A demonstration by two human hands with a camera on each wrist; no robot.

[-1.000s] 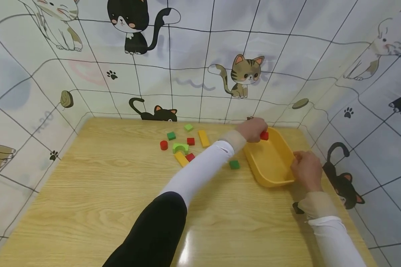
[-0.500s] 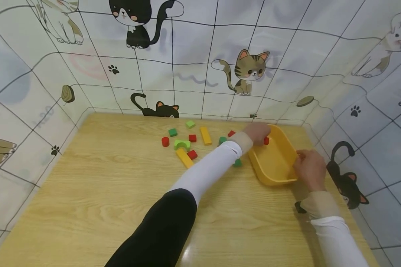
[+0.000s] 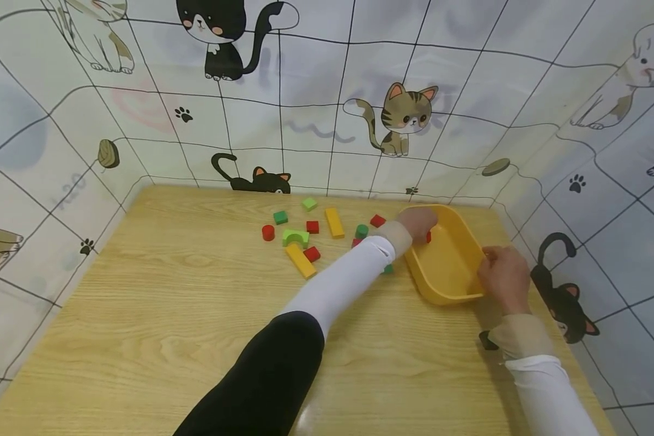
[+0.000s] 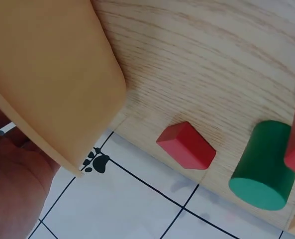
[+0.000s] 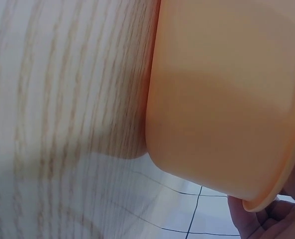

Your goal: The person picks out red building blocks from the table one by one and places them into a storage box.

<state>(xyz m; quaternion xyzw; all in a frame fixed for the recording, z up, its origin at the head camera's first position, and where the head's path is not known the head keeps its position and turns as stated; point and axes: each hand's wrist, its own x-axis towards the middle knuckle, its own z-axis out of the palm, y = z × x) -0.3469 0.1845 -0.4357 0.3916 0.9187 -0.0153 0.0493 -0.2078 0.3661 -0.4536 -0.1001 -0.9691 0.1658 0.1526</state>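
Note:
My left hand (image 3: 418, 223) reaches over the far left rim of a yellow plastic basin (image 3: 447, 278), its fingers inside. Beside those fingers a red block (image 3: 428, 237) shows in part, held by them. In the left wrist view the basin wall (image 4: 57, 74) hides the fingertips and that block. My right hand (image 3: 504, 275) grips the basin's right rim, with fingertips (image 5: 242, 219) at the lip in the right wrist view. Just left of the basin, a red block (image 4: 187, 147) and a green cylinder (image 4: 261, 169) lie by my left wrist; another red block is partly covered.
Scattered farther left are a yellow bar (image 3: 335, 222), a light green arch (image 3: 295, 237), a red cylinder (image 3: 268, 232), a second yellow bar (image 3: 300, 260) and several small blocks. A green block (image 3: 387, 269) is half hidden under the left forearm. Cat-print cloth (image 3: 316, 133) borders the table.
My left hand has brought the red block from the rim lower into the basin. The view has shifted slightly, uncovering the green cylinder and red blocks. My right hand keeps its grip.

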